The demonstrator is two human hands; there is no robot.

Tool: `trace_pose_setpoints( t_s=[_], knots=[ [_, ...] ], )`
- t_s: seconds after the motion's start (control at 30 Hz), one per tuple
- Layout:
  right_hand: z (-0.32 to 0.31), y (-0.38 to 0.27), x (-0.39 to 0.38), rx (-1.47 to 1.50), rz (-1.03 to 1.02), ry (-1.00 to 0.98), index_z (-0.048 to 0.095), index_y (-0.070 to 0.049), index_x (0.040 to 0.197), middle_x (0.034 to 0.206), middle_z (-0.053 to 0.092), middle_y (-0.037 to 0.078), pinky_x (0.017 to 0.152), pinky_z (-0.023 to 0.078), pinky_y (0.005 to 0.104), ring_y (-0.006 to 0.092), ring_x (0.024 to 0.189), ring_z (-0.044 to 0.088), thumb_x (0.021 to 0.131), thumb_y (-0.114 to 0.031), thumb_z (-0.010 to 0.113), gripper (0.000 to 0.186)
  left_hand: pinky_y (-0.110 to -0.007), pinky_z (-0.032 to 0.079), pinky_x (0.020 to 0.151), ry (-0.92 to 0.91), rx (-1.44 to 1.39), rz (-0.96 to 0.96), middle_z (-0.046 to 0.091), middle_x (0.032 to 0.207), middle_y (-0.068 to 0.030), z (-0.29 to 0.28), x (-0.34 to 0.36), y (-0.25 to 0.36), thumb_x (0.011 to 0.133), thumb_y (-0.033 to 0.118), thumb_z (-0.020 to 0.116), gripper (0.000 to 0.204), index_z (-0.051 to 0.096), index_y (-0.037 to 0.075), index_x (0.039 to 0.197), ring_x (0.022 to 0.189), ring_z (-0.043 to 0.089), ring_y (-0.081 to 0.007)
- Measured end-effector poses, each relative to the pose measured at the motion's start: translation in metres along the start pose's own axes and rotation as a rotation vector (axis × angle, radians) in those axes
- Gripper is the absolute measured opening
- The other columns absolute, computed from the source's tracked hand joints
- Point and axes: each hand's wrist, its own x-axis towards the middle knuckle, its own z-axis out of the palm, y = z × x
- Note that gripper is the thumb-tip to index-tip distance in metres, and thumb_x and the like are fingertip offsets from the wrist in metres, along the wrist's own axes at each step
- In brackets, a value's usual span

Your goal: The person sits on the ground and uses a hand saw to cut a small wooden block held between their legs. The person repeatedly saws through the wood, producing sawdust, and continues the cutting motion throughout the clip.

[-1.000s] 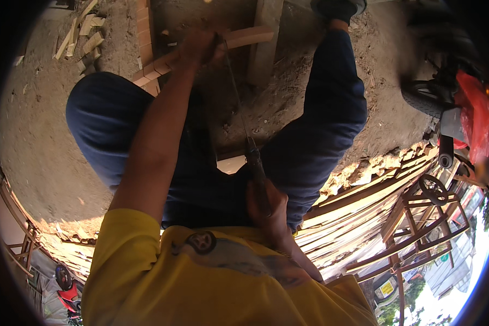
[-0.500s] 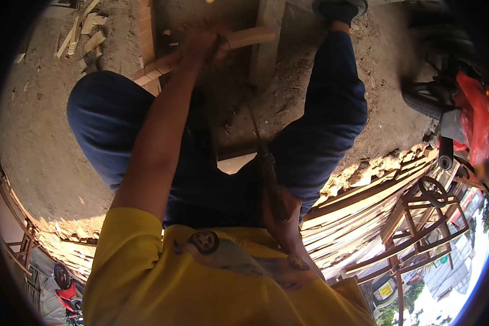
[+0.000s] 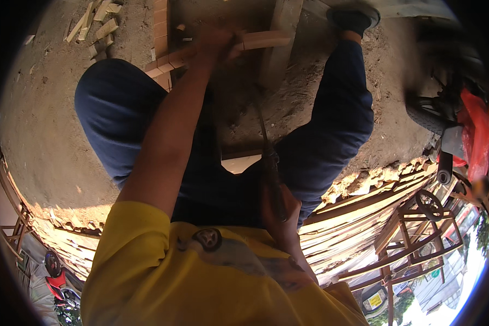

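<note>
Partly beneath left grip [image 3: 216, 43]: wood [image 3: 266, 39]

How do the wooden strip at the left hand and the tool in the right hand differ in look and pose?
Color: the wooden strip is light reddish-brown; the tool is dark.
Shape: the strip is a long bar; the tool has a thick handle and slender shaft.
Pose: the strip runs crosswise; the tool points away from the person.
Shared: each has a hand at it, the left hand blurred, the right hand gripping.

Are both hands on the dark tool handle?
No, only the right hand is around the dark handle; the left hand is at the wooden strip, farther up.
</note>
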Motion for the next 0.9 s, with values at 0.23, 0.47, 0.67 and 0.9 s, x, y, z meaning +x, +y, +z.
trace_pose_setpoints(
  t_s=[0.23,0.47,0.67,0.9],
  knots=[
    [-0.007,0.011,-0.006,-0.066,0.000,-0.018,0.061,0.001,0.086,0.065,0.059,0.008,0.048,0.043,0.0278,0.0097,0.055,0.056,0.087,-0.001,0.063,0.003,-0.047,0.052,0.079,-0.111,-0.113,0.021,0.068,0.093,-0.0208,-0.014,0.004,0.003,0.080,0.020,0.063,0.025,0.067,0.005,0.099,0.088,0.066,-0.0369],
    [-0.034,0.014,-0.014,-0.400,-0.214,-0.059,0.062,0.003,0.089,0.066,0.060,0.009,0.048,0.041,0.0286,0.0097,0.055,0.055,0.088,-0.004,0.064,0.007,-0.048,0.053,0.073,-0.136,-0.126,0.005,0.069,0.088,-0.0207,-0.015,0.005,0.000,0.081,0.017,0.060,0.024,0.067,0.003,0.099,0.081,0.068,-0.0375],
    [-0.018,0.002,0.005,-0.178,-0.043,-0.020,0.060,0.003,0.087,0.066,0.058,0.008,0.047,0.039,0.0284,0.0079,0.055,0.051,0.089,-0.004,0.063,0.008,-0.042,0.056,0.075,-0.015,-0.017,0.021,0.071,0.086,-0.0095,-0.015,0.003,0.005,0.072,0.029,0.072,0.033,0.070,0.015,0.102,0.085,0.070,-0.0284],
    [-0.008,0.008,0.012,-0.095,-0.053,-0.064,0.063,0.003,0.096,0.069,0.061,0.009,0.050,0.042,0.0265,0.0064,0.061,0.054,0.088,-0.005,0.064,0.011,-0.042,0.055,0.075,-0.126,-0.182,-0.067,0.071,0.087,-0.0077,-0.003,0.004,0.005,0.073,0.029,0.072,0.031,0.070,0.014,0.100,0.085,0.070,-0.0277]
  ],
)
